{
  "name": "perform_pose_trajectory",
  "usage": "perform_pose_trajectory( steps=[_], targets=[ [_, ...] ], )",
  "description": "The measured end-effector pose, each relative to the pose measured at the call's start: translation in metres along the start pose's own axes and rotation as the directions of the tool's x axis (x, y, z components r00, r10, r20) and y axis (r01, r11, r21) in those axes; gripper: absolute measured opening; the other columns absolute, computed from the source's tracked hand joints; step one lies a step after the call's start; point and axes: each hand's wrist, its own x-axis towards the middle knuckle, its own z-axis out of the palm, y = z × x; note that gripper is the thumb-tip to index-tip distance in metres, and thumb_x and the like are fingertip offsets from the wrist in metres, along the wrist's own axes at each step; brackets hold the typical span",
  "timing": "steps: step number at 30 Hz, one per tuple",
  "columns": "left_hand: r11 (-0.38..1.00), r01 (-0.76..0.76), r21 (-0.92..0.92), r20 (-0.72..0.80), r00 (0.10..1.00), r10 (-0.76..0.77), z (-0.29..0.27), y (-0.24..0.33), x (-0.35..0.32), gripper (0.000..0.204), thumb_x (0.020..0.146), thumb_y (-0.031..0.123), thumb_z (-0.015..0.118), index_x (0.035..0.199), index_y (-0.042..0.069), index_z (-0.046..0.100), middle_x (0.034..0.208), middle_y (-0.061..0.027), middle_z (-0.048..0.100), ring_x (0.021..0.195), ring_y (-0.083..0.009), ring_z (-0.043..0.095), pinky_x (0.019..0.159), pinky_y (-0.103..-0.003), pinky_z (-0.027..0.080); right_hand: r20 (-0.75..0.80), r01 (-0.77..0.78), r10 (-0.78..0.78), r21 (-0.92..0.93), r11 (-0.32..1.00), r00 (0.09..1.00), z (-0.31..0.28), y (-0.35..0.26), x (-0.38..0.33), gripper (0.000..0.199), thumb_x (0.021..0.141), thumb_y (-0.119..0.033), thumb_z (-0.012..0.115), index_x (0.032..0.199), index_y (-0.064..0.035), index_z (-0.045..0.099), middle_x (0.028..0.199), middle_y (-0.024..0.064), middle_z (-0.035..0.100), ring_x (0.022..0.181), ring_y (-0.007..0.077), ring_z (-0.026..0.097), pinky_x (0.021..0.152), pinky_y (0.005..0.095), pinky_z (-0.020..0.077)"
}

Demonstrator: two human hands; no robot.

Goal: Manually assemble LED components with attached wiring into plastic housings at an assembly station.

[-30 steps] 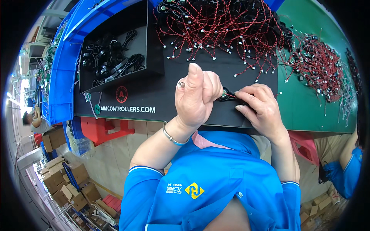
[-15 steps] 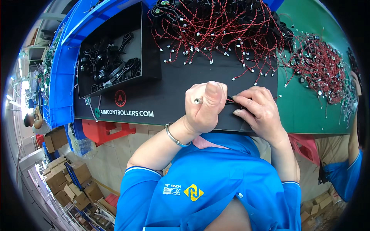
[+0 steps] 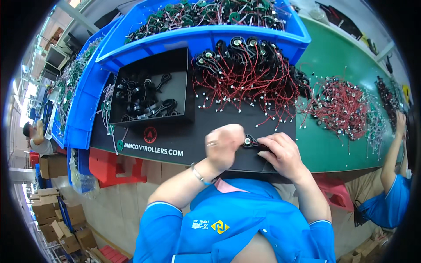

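The person's left hand point(image 3: 224, 144) is curled into a loose fist over the near edge of the black mat point(image 3: 184, 140), its fingers pinched onto the left side of a small round speaker part point(image 3: 248, 141). The right hand point(image 3: 280, 153) meets it from the other side, thumb and forefinger narrowed onto the same part, so both hands hold it between them, just above the mat near its front edge. Whether the part rests on the mat cannot be told.

Behind the hands, toward the mat's far side, lies a heap of black round speakers with red wires point(image 3: 250, 74), touching the front wall of a blue bin point(image 3: 206, 37) full of similar wired parts. Left of the heap, on the mat's far left corner, sits an open black box point(image 3: 151, 92) holding black ring-shaped pieces. A second blue bin point(image 3: 81, 109) runs along the left edge of the mat.

To the right, on the green desk point(image 3: 333, 144), a separate pile of red-wired parts point(image 3: 340, 107) spreads well apart from the hands. At the desk's right edge a co-worker's arm point(image 3: 392, 153) in a blue sleeve reaches up. Below the desk's near edge stand a red stool point(image 3: 112, 164) and cardboard boxes point(image 3: 52, 215).
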Motion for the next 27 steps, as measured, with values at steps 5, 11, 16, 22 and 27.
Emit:
perform_pose_trajectory(
  steps=[5,11,16,22,27],
  targets=[
    [0.968,-0.155,-0.199,0.028,0.986,0.164,-0.002,0.051,0.010,0.065,0.094,0.050,0.019,0.045,0.009,0.025,0.047,-0.0023,0.030,0.044,-0.0157,0.028,0.043,-0.028,0.023,-0.256,0.081,-0.097,-0.073,0.994,0.962,-0.046,-0.024,0.043,0.024,0.064,-0.007,0.073,0.084,-0.0064,0.060,0.082,0.0083,0.060,0.077,0.0258,0.057,0.067,0.0344,0.0461],
    [0.998,0.014,-0.068,0.004,1.000,-0.013,-0.005,0.045,-0.010,0.061,0.096,0.043,0.027,0.047,0.007,0.032,0.049,-0.0045,0.034,0.045,-0.0161,0.032,0.044,-0.029,0.026,-0.541,-0.090,-0.029,-0.192,0.977,0.841,-0.061,-0.004,0.138,0.017,0.072,-0.018,0.071,0.077,-0.0045,0.061,0.075,0.0075,0.059,0.066,0.0227,0.057,0.061,0.0316,0.0457],
    [0.997,0.054,0.048,-0.021,0.998,-0.053,-0.017,0.053,-0.024,0.057,0.096,0.037,0.033,0.050,0.005,0.036,0.050,-0.0056,0.037,0.046,-0.0166,0.034,0.045,-0.029,0.028,-0.435,-0.206,0.047,-0.327,0.922,0.899,-0.050,0.024,0.168,0.024,0.075,-0.030,0.068,0.080,-0.0070,0.062,0.078,0.0069,0.059,0.073,0.0248,0.058,0.065,0.0348,0.0454],
    [0.738,-0.152,0.658,0.110,0.988,0.106,-0.054,0.104,0.009,0.033,0.090,0.019,0.045,0.063,0.001,0.052,0.063,-0.0087,0.052,0.059,-0.0198,0.051,0.054,-0.029,0.040,-0.414,-0.216,0.126,-0.179,0.960,0.902,-0.062,0.021,0.153,0.040,0.078,-0.030,0.067,0.103,-0.0008,0.060,0.098,0.0131,0.062,0.089,0.0215,0.060,0.079,0.0305,0.0458],
    [-0.127,0.040,0.991,-0.067,0.974,-0.217,-0.126,0.117,0.107,0.025,0.082,0.025,0.058,0.094,0.003,0.060,0.086,-0.0129,0.063,0.080,-0.0284,0.060,0.071,-0.037,0.046,-0.468,-0.153,0.082,-0.115,0.982,0.880,-0.071,0.002,0.120,0.027,0.083,-0.019,0.063,0.101,-0.0006,0.061,0.094,0.0098,0.061,0.087,0.0178,0.059,0.079,0.0282,0.0448]
  ],
)
